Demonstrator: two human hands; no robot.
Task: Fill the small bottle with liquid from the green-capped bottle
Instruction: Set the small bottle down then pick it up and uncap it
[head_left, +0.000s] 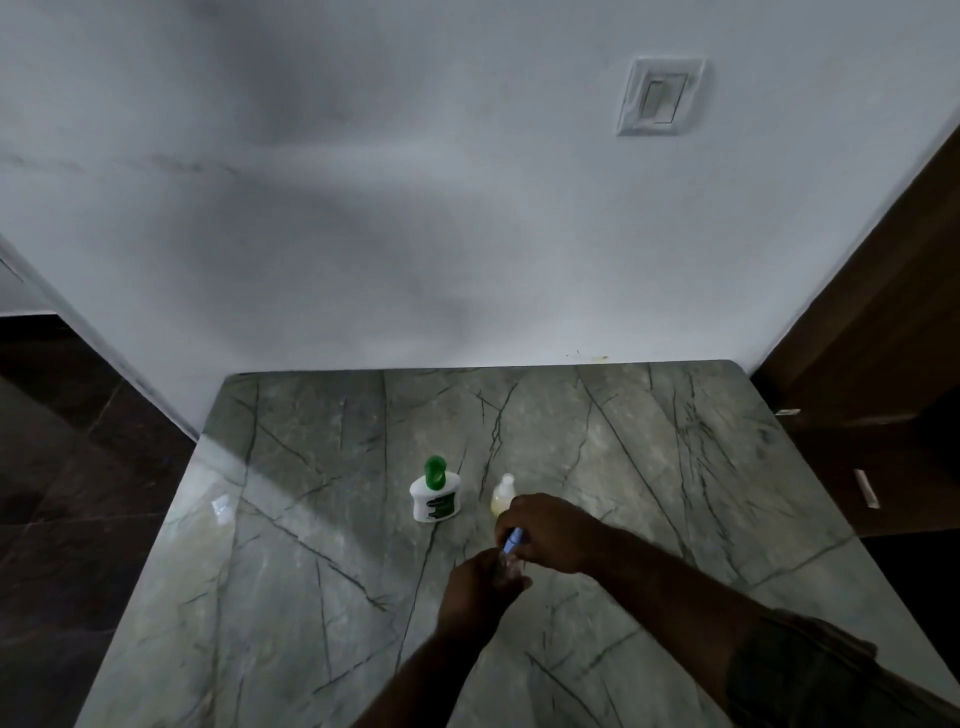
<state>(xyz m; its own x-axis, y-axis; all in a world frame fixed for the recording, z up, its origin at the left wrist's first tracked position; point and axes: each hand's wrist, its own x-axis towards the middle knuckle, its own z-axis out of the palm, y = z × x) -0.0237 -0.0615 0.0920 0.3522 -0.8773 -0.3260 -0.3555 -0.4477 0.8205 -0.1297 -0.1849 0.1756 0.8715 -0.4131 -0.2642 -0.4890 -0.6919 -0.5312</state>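
1. Two hands meet over the near middle of the table (675, 467), a grey-green marble-patterned top with dark veins.
2. The left hand (480, 590) reaches up from the bottom edge. Its grip is curled round the small bottle (508, 564), a clear thing that shows only as a glint between the fingers.
3. The right hand (553, 530) comes in from the lower right, above and just beyond the left one. Its fingertips pinch the blue cap (512, 540) at the top of the small bottle, so this grip is narrow and holds the cap. The blur makes it impossible to tell whether the cap is seated or loose.
4. The small bottle is held up off the table, tilted, with the blue end pointing away and to the right.
5. The green-capped bottle (435, 491) stands upright on the table, beyond and left of the hands and apart from them. Its body is white with a dark green label, and its cap is on.
6. A yellowish bottle (503, 493) with a pale top stands upright just right of the green-capped bottle, partly behind the right hand's knuckles.
7. A dark sleeve (810, 670) covers the right forearm near the lower right corner.
8. A switch plate (660, 96) sits high on the white wall (363, 208) behind the table.
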